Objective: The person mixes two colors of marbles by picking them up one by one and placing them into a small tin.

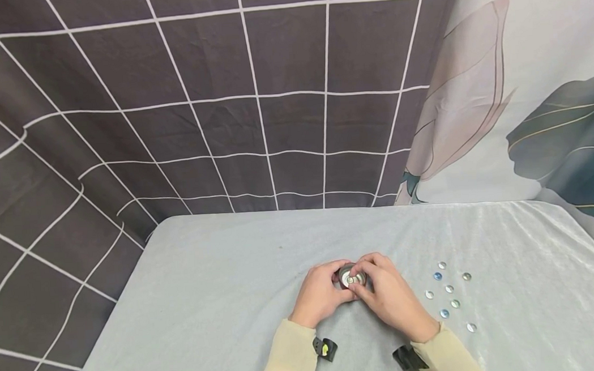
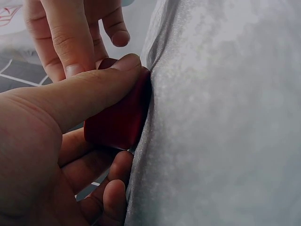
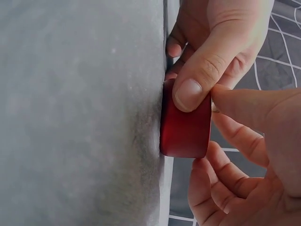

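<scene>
A small round red tin (image 3: 186,134) with a silvery inside stands on the cloth between my hands. My left hand (image 1: 318,295) grips it around its side; in the left wrist view its thumb lies across the red wall (image 2: 115,123). My right hand (image 1: 393,299) bends over the open top from the right. Its thumb and index finger pinch a small glass bead (image 1: 351,280) at the mouth of the tin, while its other fingers touch the far side. The bead is mostly hidden by the fingertips in the right wrist view.
To the right of my right hand, several flat glass beads lie scattered, including a blue bead (image 1: 445,314), a green bead (image 1: 454,303) and a clear bead (image 1: 471,327). A pale velvety cloth (image 1: 207,304) covers the table. Dark checked curtains (image 1: 293,123) hang behind it.
</scene>
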### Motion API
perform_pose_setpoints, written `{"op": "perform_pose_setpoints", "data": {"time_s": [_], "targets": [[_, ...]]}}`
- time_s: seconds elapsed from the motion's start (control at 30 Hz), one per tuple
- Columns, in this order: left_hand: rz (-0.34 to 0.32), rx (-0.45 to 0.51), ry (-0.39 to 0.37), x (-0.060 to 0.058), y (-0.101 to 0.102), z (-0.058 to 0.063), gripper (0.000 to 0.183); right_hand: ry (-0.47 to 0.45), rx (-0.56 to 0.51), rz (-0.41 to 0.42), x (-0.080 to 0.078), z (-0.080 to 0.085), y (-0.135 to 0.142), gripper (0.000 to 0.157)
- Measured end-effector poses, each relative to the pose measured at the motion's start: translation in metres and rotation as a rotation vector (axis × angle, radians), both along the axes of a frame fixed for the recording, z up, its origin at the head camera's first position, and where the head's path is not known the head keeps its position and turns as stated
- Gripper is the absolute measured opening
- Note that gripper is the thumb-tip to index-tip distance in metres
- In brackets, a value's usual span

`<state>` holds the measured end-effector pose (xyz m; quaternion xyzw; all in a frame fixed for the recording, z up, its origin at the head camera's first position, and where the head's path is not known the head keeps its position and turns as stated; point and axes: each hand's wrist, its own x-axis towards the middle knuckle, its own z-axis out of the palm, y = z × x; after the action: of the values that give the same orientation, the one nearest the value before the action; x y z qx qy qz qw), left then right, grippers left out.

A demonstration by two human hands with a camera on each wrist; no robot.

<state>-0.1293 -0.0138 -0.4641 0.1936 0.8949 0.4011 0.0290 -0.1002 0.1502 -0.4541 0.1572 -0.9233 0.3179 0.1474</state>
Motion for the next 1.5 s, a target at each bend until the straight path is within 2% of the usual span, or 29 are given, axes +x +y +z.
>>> {"op": "perform_pose_setpoints", "data": {"time_s": [0.63, 1.03, 1.5], "targets": [[-0.005, 0.004, 0.007, -0.002, 0.000, -0.002, 0.044, -0.021, -0.012, -0.007, 0.000, 0.002, 0.000, 0.022], [-0.006, 0.007, 0.006, -0.002, 0.000, -0.001, 0.048, 0.025, -0.006, -0.011, 0.000, 0.002, 0.002, 0.025], [0.006, -0.002, -0.023, -0.002, -0.001, -0.001, 0.056, -0.003, -0.018, -0.024, -0.003, 0.007, 0.010, 0.023]]}}
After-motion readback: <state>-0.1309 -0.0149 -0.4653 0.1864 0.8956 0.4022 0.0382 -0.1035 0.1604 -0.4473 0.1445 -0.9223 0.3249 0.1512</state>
